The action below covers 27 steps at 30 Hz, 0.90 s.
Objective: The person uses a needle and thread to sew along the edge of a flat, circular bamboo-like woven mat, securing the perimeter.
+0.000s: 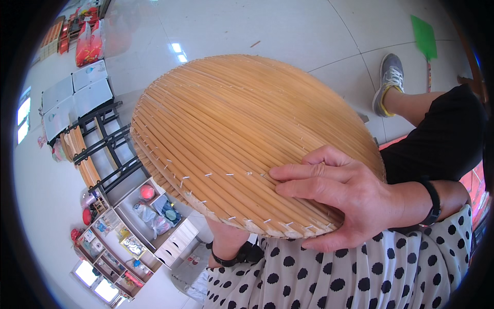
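Observation:
A large oval-looking mat of tan plant stalks (247,129), sewn with rows of white stitches, is held tilted above my lap. A second layer of stalks shows under its left edge. My right hand (345,198) grips its near right part, with several fingers bent on the top face and the thumb against the near rim. Below the mat, only the base of my left hand (225,238) and a black band at its wrist show. The mat covers my left fingers, so I cannot see how they hold it.
Left, beyond the mat, stand a black metal frame (110,144), white storage boxes (90,82) and a shelf unit (170,247) with bags and a pink ball. A green fly swatter (424,36) lies at the upper right, near a foot in a grey shoe (389,77).

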{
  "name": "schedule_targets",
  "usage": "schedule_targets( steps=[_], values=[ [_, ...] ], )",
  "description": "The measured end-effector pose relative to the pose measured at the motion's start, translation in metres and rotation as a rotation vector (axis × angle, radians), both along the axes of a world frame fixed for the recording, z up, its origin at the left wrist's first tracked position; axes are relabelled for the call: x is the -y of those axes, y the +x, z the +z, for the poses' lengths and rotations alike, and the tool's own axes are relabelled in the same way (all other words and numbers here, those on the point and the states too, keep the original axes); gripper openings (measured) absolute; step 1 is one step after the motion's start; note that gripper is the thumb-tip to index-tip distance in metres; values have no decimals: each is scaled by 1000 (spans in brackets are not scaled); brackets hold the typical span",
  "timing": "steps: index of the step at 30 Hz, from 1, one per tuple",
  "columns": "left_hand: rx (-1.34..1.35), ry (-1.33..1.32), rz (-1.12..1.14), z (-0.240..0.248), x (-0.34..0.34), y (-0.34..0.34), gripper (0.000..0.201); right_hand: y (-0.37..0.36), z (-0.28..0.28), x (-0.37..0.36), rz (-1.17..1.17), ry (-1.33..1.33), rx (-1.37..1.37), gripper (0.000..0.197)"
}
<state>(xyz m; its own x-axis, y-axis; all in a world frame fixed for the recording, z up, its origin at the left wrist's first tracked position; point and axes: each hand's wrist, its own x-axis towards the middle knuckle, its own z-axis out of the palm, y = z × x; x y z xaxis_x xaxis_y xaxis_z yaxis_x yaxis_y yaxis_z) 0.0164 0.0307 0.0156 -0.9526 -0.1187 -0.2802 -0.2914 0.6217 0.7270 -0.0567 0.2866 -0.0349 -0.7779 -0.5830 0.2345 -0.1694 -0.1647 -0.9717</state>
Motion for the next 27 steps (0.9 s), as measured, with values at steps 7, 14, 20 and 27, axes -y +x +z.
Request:
schedule_targets(
  steps=[7, 14, 20, 27],
  values=[
    [27, 34, 37, 0, -1, 0, 76, 3, -3, 0, -12, -10, -47, 67],
    [51, 47, 24, -2, 2, 2, 73, 6, -3, -2, -72, 33, -105, 61],
    [65, 0, -49, -2, 14, 12, 69, 9, -2, -1, -102, -10, -66, 58],
    [-131, 40, 183, 15, 7, -27, 57, 10, 0, 1, -85, -36, -24, 60]
  ],
)
